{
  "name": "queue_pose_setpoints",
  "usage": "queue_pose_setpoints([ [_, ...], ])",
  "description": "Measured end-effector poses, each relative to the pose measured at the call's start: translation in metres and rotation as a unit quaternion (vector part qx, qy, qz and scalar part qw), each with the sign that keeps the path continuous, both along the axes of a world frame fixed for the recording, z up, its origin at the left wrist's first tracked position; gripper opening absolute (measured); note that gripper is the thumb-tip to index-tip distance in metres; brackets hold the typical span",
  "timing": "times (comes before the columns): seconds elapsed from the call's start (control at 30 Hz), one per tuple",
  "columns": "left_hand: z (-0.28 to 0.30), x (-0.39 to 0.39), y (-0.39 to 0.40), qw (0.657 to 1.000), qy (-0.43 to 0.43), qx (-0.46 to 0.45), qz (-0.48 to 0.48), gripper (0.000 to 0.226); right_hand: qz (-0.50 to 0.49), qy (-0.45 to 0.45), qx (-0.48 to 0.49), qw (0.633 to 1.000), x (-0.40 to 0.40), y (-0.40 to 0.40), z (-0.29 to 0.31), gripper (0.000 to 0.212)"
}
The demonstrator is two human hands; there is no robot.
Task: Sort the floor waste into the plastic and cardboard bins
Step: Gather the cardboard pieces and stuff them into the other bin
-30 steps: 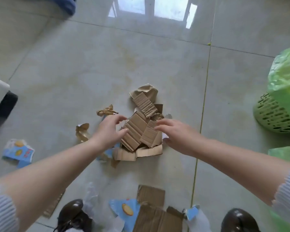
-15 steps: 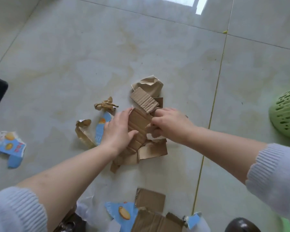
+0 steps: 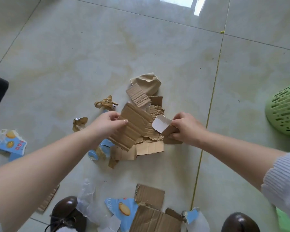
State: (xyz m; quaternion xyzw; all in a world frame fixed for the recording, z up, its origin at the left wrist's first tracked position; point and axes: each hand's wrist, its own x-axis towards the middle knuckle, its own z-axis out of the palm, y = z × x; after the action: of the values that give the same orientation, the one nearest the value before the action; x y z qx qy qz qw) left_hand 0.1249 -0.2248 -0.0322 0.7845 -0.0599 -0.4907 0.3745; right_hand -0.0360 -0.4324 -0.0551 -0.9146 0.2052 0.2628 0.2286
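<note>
The big cardboard sheet (image 3: 134,126) lay tilted over the heap of torn cardboard (image 3: 146,148) near the middle of the floor (image 3: 74,56), its far corner raised. The left hand (image 3: 107,122) pinched that sheet at its left edge, thumb on top and fingers curled beneath. The right hand (image 3: 185,128) gripped a small folded scrap (image 3: 164,127), white on one face and brown on the other, just beside the sheet's right edge.

Judging by the ragged tears and ribbing, this cardboard would be light and fairly stiff along the flutes but prone to bending across them; a pinch at an edge or corner should lift a piece, while a stack would need both hands squeezing from the sides, or loose scraps could slide out.

Behind the heap sat a ribbed offcut (image 3: 137,96) resting against a crumpled brown paper lump (image 3: 147,82). Two twisted brown scraps (image 3: 105,102) (image 3: 79,123) lay to the left, and a blue printed wrapper (image 3: 10,144) farther toward the floor's left edge. Toward the near edge were more cardboard pieces (image 3: 151,215), another blue wrapper (image 3: 120,208), a clear plastic bag (image 3: 89,200) and two brown shoes (image 3: 65,213). A green slotted basket (image 3: 283,111) with a green liner stood at the right edge, well apart from the heap.
</note>
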Motion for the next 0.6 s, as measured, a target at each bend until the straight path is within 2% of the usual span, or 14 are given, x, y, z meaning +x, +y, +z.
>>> queue_pose_setpoints([
  [0.07,-0.007,-0.007,-0.004,0.999,-0.038,0.030,-0.024,0.020,0.013,-0.005,-0.036,0.999,0.000,0.004,-0.005,0.035],
  [0.13,-0.013,-0.013,-0.012,0.992,-0.113,0.044,-0.044,0.022,0.000,-0.010,-0.028,1.000,0.000,0.005,-0.008,0.035],
  [0.27,-0.019,-0.017,-0.028,0.944,-0.286,0.042,-0.158,0.026,-0.092,-0.049,0.038,0.994,-0.005,-0.002,-0.008,0.040],
  [0.37,-0.020,-0.017,-0.034,0.931,-0.306,0.068,-0.188,0.027,-0.135,-0.069,0.070,0.986,-0.010,-0.013,-0.005,0.061],
  [0.43,-0.022,-0.019,-0.036,0.926,-0.319,0.080,-0.188,0.026,-0.162,-0.073,0.081,0.981,-0.013,-0.022,-0.005,0.067],
  [0.6,-0.024,-0.026,-0.047,0.920,-0.340,0.084,-0.178,0.030,-0.228,-0.101,0.094,0.964,-0.017,-0.040,-0.007,0.045],
])
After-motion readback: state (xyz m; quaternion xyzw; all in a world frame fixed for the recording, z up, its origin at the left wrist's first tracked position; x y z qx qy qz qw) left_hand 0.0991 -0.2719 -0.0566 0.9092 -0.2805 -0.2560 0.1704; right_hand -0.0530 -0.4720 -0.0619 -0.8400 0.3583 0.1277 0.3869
